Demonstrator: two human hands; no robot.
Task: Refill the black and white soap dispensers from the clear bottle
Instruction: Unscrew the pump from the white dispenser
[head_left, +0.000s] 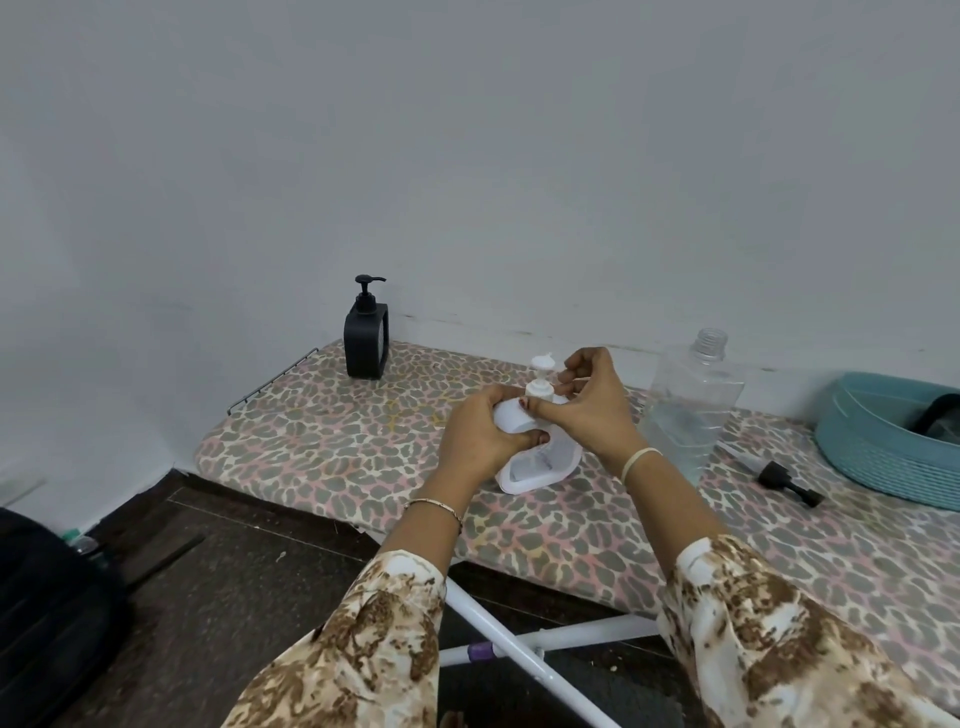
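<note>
While left hand (475, 439) grips white dispenser (543, 467), right hand (595, 410) pinches its pump (539, 388)

Soft even light, faint shadows, wide-angle bending at edges.

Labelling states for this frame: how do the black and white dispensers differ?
1. Pose: the black dispenser stands upright; the white dispenser is tilted.
2. Contact: the black one is untouched. The left hand grips the white one's body and the right hand pinches its pump collar.
3. Place: the black one is at the board's far corner by the wall; the white one is mid-board, nearer the person.
Shared: squarish bodies with a pump on top.
</note>
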